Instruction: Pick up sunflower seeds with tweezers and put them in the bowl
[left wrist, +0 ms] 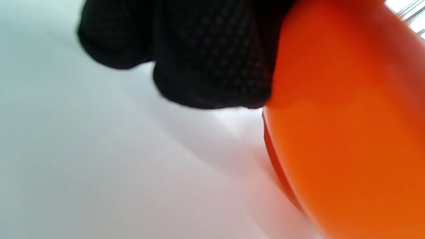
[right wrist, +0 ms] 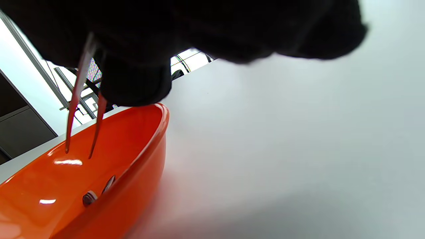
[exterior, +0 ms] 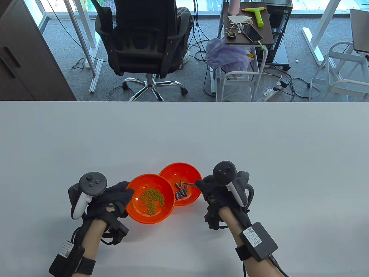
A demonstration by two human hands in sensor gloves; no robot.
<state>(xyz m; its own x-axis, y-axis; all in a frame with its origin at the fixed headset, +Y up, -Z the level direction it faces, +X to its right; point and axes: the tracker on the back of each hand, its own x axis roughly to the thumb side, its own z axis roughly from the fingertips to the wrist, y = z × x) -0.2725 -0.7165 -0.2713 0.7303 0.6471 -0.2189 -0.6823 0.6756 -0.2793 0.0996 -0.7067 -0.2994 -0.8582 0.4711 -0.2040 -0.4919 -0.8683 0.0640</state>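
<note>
Two orange bowls sit side by side on the white table. The near left bowl (exterior: 135, 212) holds several green peas (exterior: 152, 199). The right bowl (exterior: 193, 173) holds several dark sunflower seeds (exterior: 181, 192). My right hand (exterior: 212, 189) holds metal tweezers (exterior: 187, 182) over the right bowl; in the right wrist view the tweezers' tips (right wrist: 78, 151) are apart and empty above the bowl's inside (right wrist: 40, 189), with two seeds (right wrist: 99, 192) below. My left hand (exterior: 116, 196) rests against the left bowl's outer wall (left wrist: 348, 132), fingers (left wrist: 206, 66) touching it.
The table's far edge (exterior: 184, 101) runs across the middle of the view. Beyond it stand an office chair (exterior: 144, 43) and a small cart (exterior: 248, 26) with loose items. Bare table lies all around the bowls.
</note>
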